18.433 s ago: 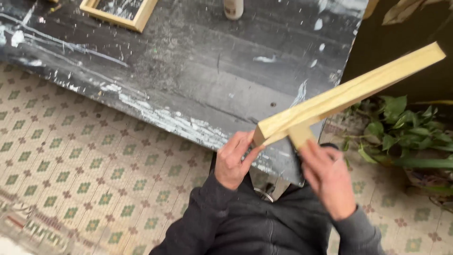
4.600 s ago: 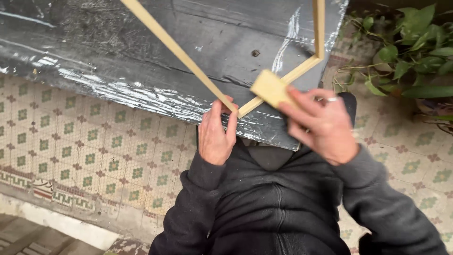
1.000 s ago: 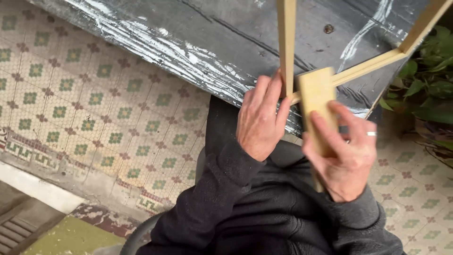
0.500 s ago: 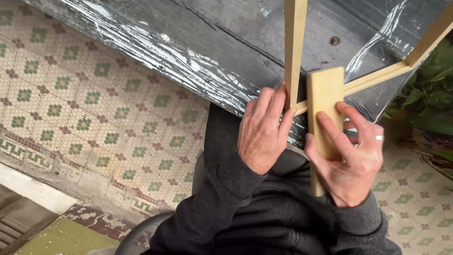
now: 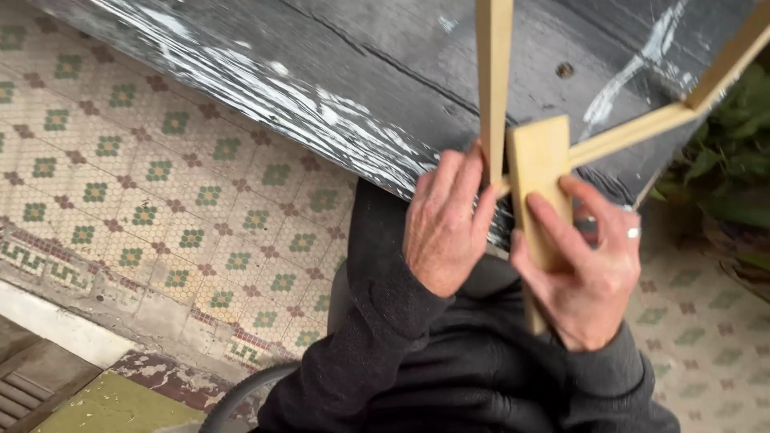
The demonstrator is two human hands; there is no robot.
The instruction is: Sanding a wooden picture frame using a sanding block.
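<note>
A pale wooden frame (image 5: 493, 88) stands on one corner in front of me, its thin bars rising to the top edge and to the upper right. My left hand (image 5: 445, 220) grips the near corner where the bars meet. My right hand (image 5: 589, 269), with a ring on one finger, presses a flat tan sanding block (image 5: 539, 172) against that corner. Dark sleeves cover both arms.
A dark grey worktable (image 5: 337, 72) smeared with white paint runs across the top. Patterned floor tiles (image 5: 160, 192) lie to the left, green plants (image 5: 734, 176) at the right edge, and a worn step (image 5: 104, 393) at the lower left.
The frame corner and both hands shifted slightly right and up in view. The block stays pressed on the corner with small movement along it.
</note>
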